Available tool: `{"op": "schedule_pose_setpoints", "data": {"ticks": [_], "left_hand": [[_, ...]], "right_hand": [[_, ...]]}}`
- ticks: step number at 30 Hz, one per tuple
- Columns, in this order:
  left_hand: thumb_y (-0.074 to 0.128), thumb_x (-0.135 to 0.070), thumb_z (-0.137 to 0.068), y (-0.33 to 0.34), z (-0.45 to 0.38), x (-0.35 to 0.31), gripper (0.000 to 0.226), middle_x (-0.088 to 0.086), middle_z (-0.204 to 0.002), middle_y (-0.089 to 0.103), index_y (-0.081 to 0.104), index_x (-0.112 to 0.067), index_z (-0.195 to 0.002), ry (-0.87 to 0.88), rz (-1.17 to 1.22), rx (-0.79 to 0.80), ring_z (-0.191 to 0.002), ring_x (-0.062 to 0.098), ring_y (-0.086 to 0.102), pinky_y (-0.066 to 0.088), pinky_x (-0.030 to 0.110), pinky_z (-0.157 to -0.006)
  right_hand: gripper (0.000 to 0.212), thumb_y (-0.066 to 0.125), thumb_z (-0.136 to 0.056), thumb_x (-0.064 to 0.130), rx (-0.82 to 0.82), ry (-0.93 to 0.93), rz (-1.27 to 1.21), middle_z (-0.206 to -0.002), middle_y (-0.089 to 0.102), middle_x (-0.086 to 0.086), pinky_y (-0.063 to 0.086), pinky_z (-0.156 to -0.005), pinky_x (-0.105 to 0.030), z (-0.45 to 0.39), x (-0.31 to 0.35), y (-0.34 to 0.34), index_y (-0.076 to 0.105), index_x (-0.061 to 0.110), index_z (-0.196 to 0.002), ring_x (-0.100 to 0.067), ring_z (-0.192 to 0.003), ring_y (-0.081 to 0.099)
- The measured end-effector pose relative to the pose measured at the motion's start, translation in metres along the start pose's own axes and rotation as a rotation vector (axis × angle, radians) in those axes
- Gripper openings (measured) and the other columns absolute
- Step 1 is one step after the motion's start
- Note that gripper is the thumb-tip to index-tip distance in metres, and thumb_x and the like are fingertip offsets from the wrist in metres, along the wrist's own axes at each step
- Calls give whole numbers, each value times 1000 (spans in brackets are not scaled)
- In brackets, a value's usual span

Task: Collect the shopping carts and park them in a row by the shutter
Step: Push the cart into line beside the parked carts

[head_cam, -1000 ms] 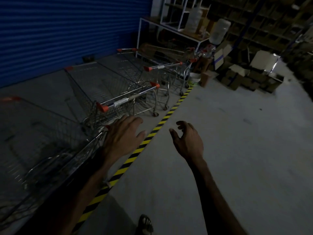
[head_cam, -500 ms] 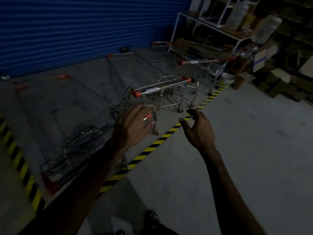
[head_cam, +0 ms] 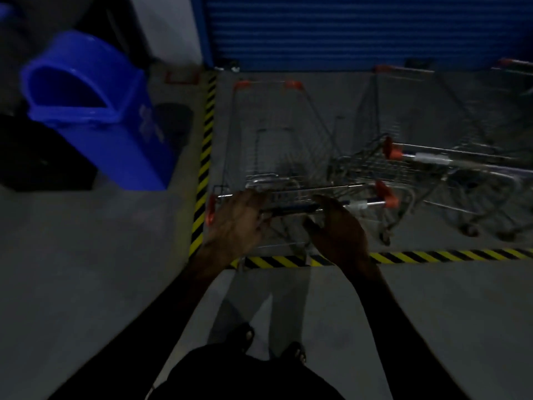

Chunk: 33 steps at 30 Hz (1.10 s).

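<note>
Both hands (head_cam: 239, 223) now grip cart (head_cam: 277, 145) handle, nose twd shutter (head_cam: 360, 27).

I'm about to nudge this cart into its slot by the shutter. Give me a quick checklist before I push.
1. Left hand on the cart handle: ok, fingers over the bar.
2. Right hand on the handle: ok, grip firmness cannot tell.
3. Cart nose toward the blue shutter: ok.
4. Gap to the neighbouring cart on the right: cannot tell, blurred and close.
5. Cart inside the yellow-black floor tape: ok on the left side.
6. Blue bin out of the path: ok.
</note>
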<state>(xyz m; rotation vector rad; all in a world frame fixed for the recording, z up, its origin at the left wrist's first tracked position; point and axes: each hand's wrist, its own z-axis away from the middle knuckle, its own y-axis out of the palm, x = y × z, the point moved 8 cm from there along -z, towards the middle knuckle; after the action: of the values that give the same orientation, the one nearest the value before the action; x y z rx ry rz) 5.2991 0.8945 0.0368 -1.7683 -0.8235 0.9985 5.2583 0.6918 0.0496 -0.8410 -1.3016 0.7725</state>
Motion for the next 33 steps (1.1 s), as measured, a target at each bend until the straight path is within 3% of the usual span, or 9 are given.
{"op": "schedule_pose_setpoints", "data": {"ticks": [3, 9, 15, 18, 21, 24, 28, 30, 33], "left_hand": [[68, -44, -90, 11, 19, 2, 46, 7, -130, 68, 68, -21, -129, -59, -69, 75, -120, 33, 65, 39, 62, -112], [62, -50, -87, 27, 30, -3, 53, 9, -123, 69, 69, -17, -129, -122, -161, 76, -115, 34, 65, 25, 50, -110], [35, -80, -88, 53, 13, 10, 84, 13, -134, 68, 62, -19, -139, -271, -130, 287, -123, 39, 61, 39, 50, -113], [27, -91, -90, 50, 3, 13, 90, 10, -126, 73, 68, -20, -125, -303, -140, 341, -122, 34, 65, 30, 57, -122], [5, -103, -80, 52, -5, 19, 112, 1, -141, 68, 69, -28, -133, -356, -211, 509, -139, 26, 57, -2, 60, -126], [-6, -112, -62, 59, -2, 33, 132, 3, -147, 65, 68, -33, -139, -363, -244, 644, -142, 26, 53, -1, 65, -128], [7, -114, -62, 54, 18, 42, 120, 6, -143, 67, 76, -30, -111, -308, -212, 623, -137, 28, 57, 20, 65, -126], [10, -115, -62, 49, 36, 38, 108, 8, -134, 71, 71, -30, -88, -277, -195, 622, -132, 29, 60, 26, 65, -124], [13, -114, -64, 38, 65, 31, 117, -1, -152, 61, 64, -41, -140, -268, -199, 624, -143, 27, 51, 18, 63, -124]], "right_hand": [[63, 62, -102, 46, 89, -65, 79, -159, 49, -5, 43, -115, -46, -6, -2, 15, 43, 24, -158, -29, -144, 47], [58, 58, -93, 55, 47, -182, 295, -135, 68, -13, 50, -100, -47, -37, -54, 6, 66, 16, -136, -37, -122, 65], [88, 37, -86, 91, 323, -57, 469, -142, 65, -9, 32, -119, -53, -70, -108, -11, 62, 28, -141, -35, -136, 55], [115, 13, -69, 107, 430, -8, 481, -153, 57, -3, 16, -127, -57, -77, -113, -6, 59, 34, -144, -31, -146, 45], [114, -3, -52, 114, 432, -13, 520, -122, 72, 2, -2, -126, -65, -76, -109, -7, 72, 39, -93, -26, -140, 53], [89, 4, -50, 116, 422, 9, 456, -114, 74, -9, 2, -127, -64, -65, -105, -6, 38, 34, -59, -29, -130, 60], [100, 15, -52, 116, 386, 9, 371, -65, 60, 0, 36, -119, -56, -38, -103, 7, 56, 24, -50, -27, -88, 68], [105, 17, -61, 113, 337, 18, 456, -70, 69, 1, 28, -124, -55, -14, -103, 15, 73, 23, -60, -20, -88, 68], [85, 32, -79, 100, 216, -28, 527, -78, 66, 2, 34, -118, -52, 30, -85, 12, 64, 23, -65, -23, -103, 70]]}}
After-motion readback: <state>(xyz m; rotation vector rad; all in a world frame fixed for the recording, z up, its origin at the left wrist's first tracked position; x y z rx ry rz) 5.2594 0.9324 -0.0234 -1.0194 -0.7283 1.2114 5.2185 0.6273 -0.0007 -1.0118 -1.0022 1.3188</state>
